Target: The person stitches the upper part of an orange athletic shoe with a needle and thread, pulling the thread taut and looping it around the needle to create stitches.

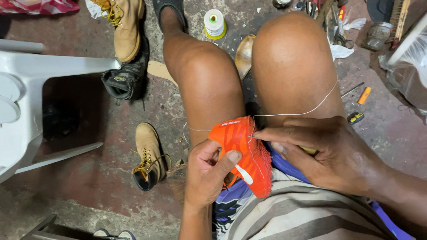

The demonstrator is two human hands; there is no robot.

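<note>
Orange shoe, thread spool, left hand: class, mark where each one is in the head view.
Orange shoe [244,150], head view, on its upper.
Thread spool [214,22], head view, on its white wound side.
Left hand [206,174], head view, on the palm.

Bright, even overhead light, sharp focus (edges slightly bowed)

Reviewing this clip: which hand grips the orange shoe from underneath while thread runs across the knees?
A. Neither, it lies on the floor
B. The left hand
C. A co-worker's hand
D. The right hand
B. The left hand grips the orange shoe with its thumb on the upper, while the right hand pinches at its edge where the white thread leads off.
</note>
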